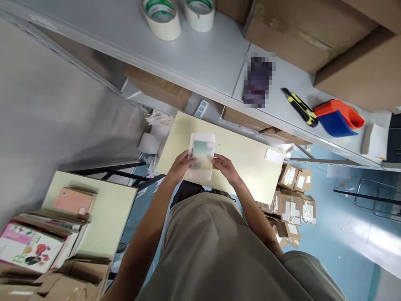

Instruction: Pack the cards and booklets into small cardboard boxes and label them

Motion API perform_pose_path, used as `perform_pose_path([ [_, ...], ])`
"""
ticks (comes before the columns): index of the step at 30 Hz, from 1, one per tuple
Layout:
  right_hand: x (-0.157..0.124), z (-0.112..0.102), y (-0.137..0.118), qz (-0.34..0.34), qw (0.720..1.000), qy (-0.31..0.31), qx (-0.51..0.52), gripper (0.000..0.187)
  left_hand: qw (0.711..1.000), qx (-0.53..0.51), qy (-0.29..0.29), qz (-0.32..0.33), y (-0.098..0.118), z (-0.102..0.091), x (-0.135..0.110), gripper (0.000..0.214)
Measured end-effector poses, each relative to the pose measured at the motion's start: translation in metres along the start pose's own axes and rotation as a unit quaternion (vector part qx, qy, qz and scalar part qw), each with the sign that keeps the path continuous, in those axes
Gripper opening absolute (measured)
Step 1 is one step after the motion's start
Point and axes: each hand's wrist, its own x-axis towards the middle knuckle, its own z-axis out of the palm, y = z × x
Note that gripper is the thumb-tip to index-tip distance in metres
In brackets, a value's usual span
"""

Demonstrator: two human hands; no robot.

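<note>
Between my two hands is a small flat pack (203, 155), with a green-to-cream face showing through a translucent sleeve or wrap. My left hand (184, 163) grips its left edge, thumb lying on the front. At the right edge, my right hand (224, 165) holds it with bent fingers. The pack is over the pale yellow table (241, 152); whether it touches the surface I cannot tell. A white label or slip (274, 156) lies at the table's right end.
A grey shelf (216, 54) above the table bears tape rolls (163, 21), a box cutter (300, 107), an orange-and-blue tape dispenser (338, 117) and cardboard boxes (310, 33). Taped cartons (291, 207) stack at right. A side table (115, 200) at left carries boxes and a pink pack (75, 201).
</note>
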Motion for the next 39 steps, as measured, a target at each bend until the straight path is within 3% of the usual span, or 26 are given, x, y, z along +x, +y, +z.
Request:
perform_pose_path([
  [4, 0.066, 0.048, 0.009, 0.074, 0.997, 0.011, 0.004, 0.047, 0.999, 0.046, -0.009, -0.001, -0.003, -0.053, 0.048, 0.073],
  [8, 0.128, 0.09, 0.014, 0.118, 0.991, 0.059, 0.002, 0.038, 0.994, 0.106, -0.002, -0.006, -0.004, -0.087, 0.104, 0.073],
  [14, 0.182, 0.114, 0.018, 0.106, 0.985, 0.136, -0.005, 0.045, 0.978, 0.206, 0.007, -0.026, -0.002, -0.108, 0.164, 0.075],
  [19, 0.186, 0.117, 0.02, 0.116, 0.977, 0.171, -0.055, 0.054, 0.978, 0.204, 0.041, -0.019, -0.01, -0.116, 0.165, 0.064],
  [23, 0.165, 0.117, 0.017, 0.107, 0.975, 0.164, -0.102, 0.057, 0.986, 0.151, 0.07, 0.011, -0.022, -0.123, 0.129, 0.055],
  [28, 0.114, 0.122, 0.013, 0.06, 0.985, 0.106, -0.121, 0.057, 0.993, 0.068, 0.074, 0.062, -0.034, -0.133, 0.051, 0.042],
  [33, 0.054, 0.138, 0.023, 0.024, 0.989, -0.016, -0.143, 0.06, 0.986, 0.044, 0.119, 0.105, -0.039, -0.132, -0.047, 0.049],
  [39, -0.019, 0.172, 0.071, 0.021, 0.968, -0.179, -0.174, 0.065, 0.965, -0.04, 0.208, 0.156, -0.067, -0.11, -0.188, 0.056],
])
